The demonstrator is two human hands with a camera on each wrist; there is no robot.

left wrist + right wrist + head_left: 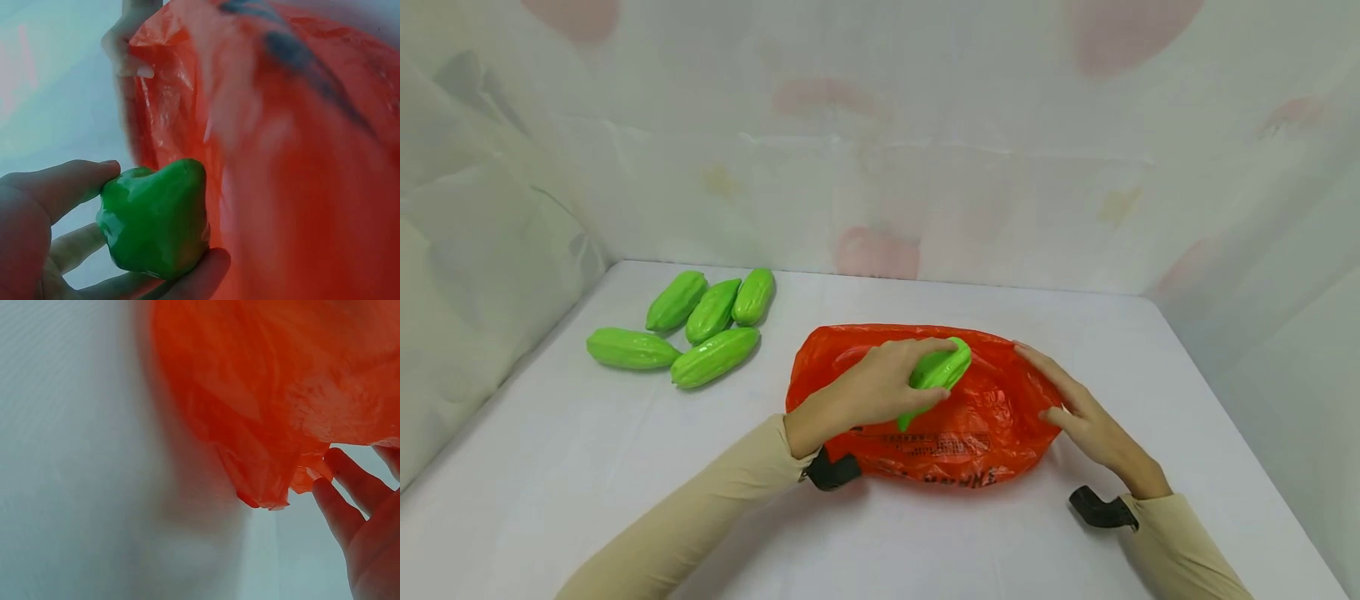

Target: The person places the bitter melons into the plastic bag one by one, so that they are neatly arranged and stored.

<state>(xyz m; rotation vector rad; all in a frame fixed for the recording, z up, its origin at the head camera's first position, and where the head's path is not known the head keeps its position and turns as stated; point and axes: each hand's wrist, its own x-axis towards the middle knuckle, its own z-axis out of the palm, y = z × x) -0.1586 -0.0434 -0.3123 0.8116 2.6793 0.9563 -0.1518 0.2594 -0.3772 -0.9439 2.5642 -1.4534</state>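
My left hand holds a bright green ridged gourd over the mouth of a red plastic bag. Thumb and fingers grip the gourd from both sides, and its lobed end faces the camera in the left wrist view. The bag lies with its mouth spread wide and dark print along its near side. At the bag's right rim is my right hand, its fingers fairly straight and set apart from the thumb. In the right wrist view, the fingertips touch the bag's edge.
Several more green gourds lie in a loose group at the back left of the white table. Patterned cloth hangs behind the table and at both sides. A black wrist mount sits under each forearm.
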